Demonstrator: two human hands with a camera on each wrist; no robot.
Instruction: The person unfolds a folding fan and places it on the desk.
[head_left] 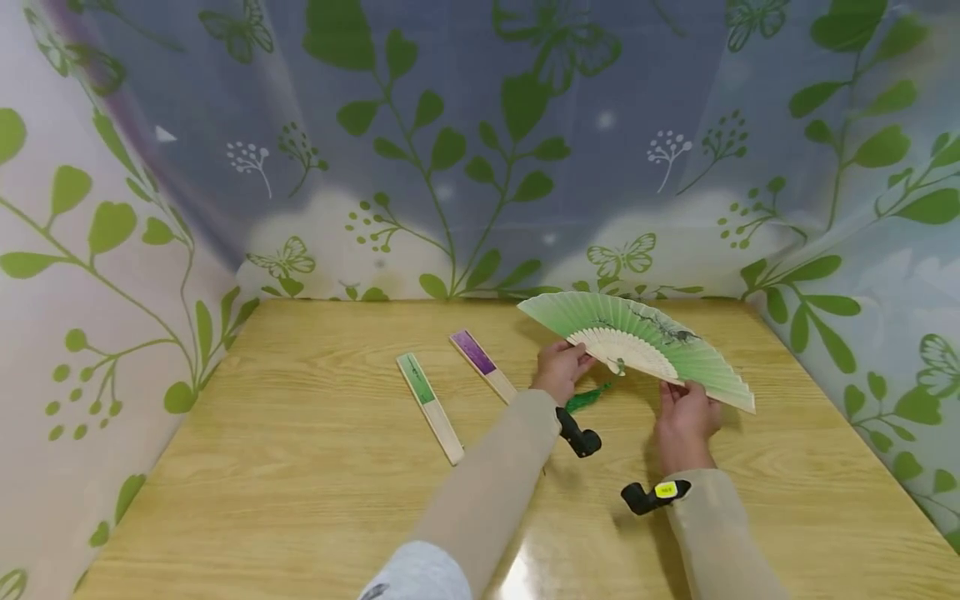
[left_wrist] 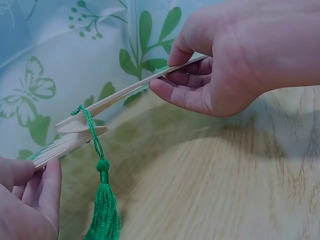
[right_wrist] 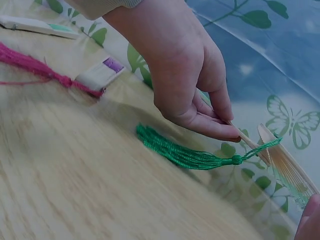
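Observation:
A green folding fan (head_left: 716, 362) with pale wooden ribs is spread wide in the head view, tilted above the table's right side. My left hand (head_left: 561, 371) pinches its left outer rib between thumb and fingers. The other outer rib is pinched by my right hand (head_left: 686, 425), also seen at the upper right of the left wrist view. From the rib pivot a green tassel (left_wrist: 103, 215) hangs on a twisted cord. Dark branch-like markings decorate the fan's leaf.
Left of my hands, a folded green fan (head_left: 427, 400) and a folded purple fan (head_left: 480, 362) lie on the wooden table (head_left: 300, 467). A pink tassel (right_wrist: 30, 62) trails from the purple one. Leaf-patterned cloth (head_left: 465, 167) walls the back and sides.

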